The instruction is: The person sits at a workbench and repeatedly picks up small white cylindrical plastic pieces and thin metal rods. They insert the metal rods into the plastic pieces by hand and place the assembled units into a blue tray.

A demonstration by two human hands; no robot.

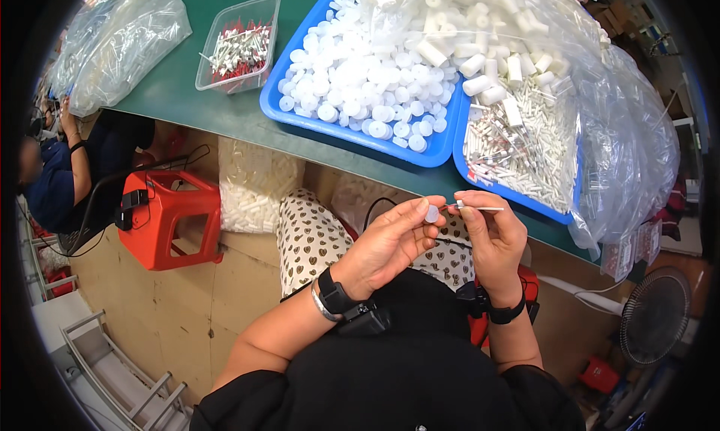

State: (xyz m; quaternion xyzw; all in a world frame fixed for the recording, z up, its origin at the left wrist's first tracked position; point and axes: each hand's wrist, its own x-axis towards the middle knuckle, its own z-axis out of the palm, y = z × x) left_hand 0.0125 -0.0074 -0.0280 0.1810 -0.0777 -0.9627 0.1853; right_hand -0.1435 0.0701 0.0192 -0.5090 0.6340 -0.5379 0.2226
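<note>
White and plastic-looking, a disc [432, 213] is pinched in your left hand [391, 240]; your right hand [499, 240] grips a thin stick [487, 208] between its fingertips. You hold both close together, likely to see them clearly. Loose discs [337, 78] fill a blue tray [431, 157] at the table's [176, 93] edge, probably for easy reach.

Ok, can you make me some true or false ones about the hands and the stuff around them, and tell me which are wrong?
1. The left hand holds a round white disc. True.
2. The right hand is empty. False: the right hand holds a thin white rod.
3. The clear box stands left of the blue tray of white discs. True.
4. The stool on the left is green. False: the stool is red.
</note>
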